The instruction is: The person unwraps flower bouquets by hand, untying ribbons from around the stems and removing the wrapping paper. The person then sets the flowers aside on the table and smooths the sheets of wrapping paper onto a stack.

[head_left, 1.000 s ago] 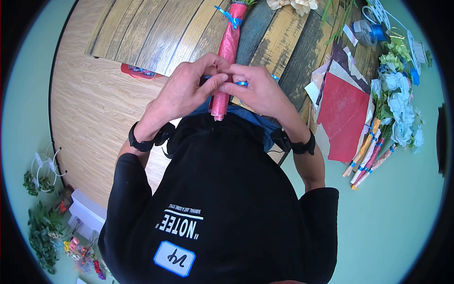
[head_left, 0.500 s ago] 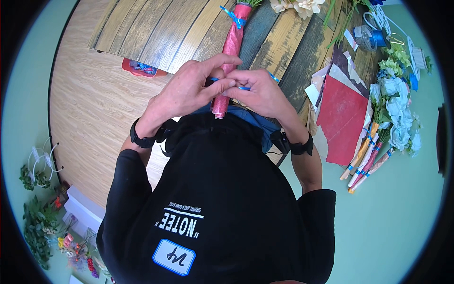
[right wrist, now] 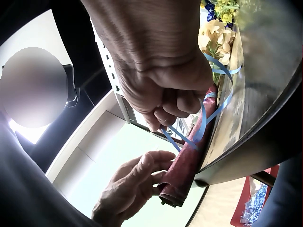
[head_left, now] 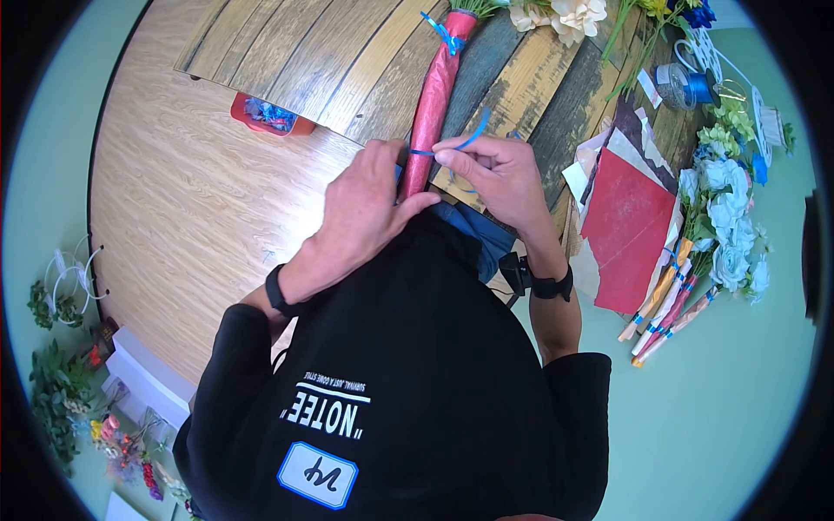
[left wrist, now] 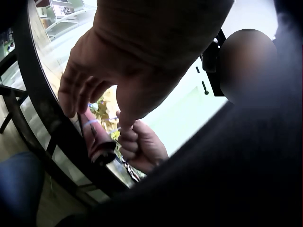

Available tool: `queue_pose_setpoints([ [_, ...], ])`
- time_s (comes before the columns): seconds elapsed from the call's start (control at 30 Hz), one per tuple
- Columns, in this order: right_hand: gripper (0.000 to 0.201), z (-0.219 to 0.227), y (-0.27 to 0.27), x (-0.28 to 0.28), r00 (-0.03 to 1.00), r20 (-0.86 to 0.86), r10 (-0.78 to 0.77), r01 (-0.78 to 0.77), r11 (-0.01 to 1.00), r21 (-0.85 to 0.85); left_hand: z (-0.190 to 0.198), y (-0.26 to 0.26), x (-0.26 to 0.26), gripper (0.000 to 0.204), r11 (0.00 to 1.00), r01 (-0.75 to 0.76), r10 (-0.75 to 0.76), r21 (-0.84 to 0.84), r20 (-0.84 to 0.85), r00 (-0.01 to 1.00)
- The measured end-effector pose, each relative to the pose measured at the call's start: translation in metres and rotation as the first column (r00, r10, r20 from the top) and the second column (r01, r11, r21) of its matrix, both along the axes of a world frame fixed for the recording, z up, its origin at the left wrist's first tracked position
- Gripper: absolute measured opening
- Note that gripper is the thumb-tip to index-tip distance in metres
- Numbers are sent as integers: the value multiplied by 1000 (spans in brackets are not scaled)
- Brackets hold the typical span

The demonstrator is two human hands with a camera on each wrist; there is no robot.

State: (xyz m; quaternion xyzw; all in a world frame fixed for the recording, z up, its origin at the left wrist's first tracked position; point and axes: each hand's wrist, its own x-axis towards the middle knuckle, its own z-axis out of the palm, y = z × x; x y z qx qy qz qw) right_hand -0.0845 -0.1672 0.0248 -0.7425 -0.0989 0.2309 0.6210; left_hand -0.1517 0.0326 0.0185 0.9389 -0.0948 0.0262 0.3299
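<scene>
A bouquet's stem wrap, a long roll of red paper (head_left: 432, 100), lies over the table edge toward the person's lap. A thin blue ribbon (head_left: 479, 130) goes around its lower part, and a second blue bow (head_left: 447, 36) is tied near its top. My right hand (head_left: 508, 178) pinches the ribbon just right of the roll; in the right wrist view, ribbon loops (right wrist: 204, 125) trail from the curled fingers. My left hand (head_left: 365, 204) is at the roll's left side, thumb stretched toward its lower end and fingers loosely spread beside the paper (left wrist: 97, 137).
Red and pale paper sheets (head_left: 630, 217) lie to the right, beside blue flowers with wrapped stems (head_left: 673, 308). Ribbon spools (head_left: 682, 85) stand at the back right. Cream flowers (head_left: 578, 17) lie at the far edge. A red bin (head_left: 271, 115) is below the table's left side.
The hands have come apart: the left has moved left and down and let its fingers loosen, while the right has drawn a ribbon end out to the right. The ribbon now shows around the roll.
</scene>
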Motion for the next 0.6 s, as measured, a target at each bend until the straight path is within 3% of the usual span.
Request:
queue_pose_setpoints([
  [0.07, 19, -1, -3, -2, 999, 44, -11, 11, 1000, -6, -2, -10, 4, 70, 998, 8, -3, 55, -103, 995],
  [0.13, 18, 0, -5, -3, 961, 269, 63, -45, 996, -71, -5, -13, 5, 69, 999, 1, 3, 47, -94, 996],
  [0.23, 17, -4, -7, -6, 905, 417, 83, -57, 996, -75, -3, -14, 6, 65, 998, -24, 30, 55, -116, 993],
  [0.37, 17, 3, -5, -11, 910, 386, 152, -118, 987, -109, 2, -13, 6, 56, 998, -54, 63, 45, -234, 970],
  [0.47, 16, 5, -5, -11, 904, 400, 153, -121, 987, -103, -7, -2, 7, 54, 998, -65, 62, -17, -125, 990],
  [0.53, 16, 1, -5, -8, 826, 551, 118, -91, 993, -77, -11, 4, 5, 53, 995, -81, 73, -55, -126, 989],
  [0.6, 16, 1, -3, -8, 850, 517, 102, -89, 995, -49, -13, 9, 5, 51, 991, -95, 83, -96, -126, 989],
])
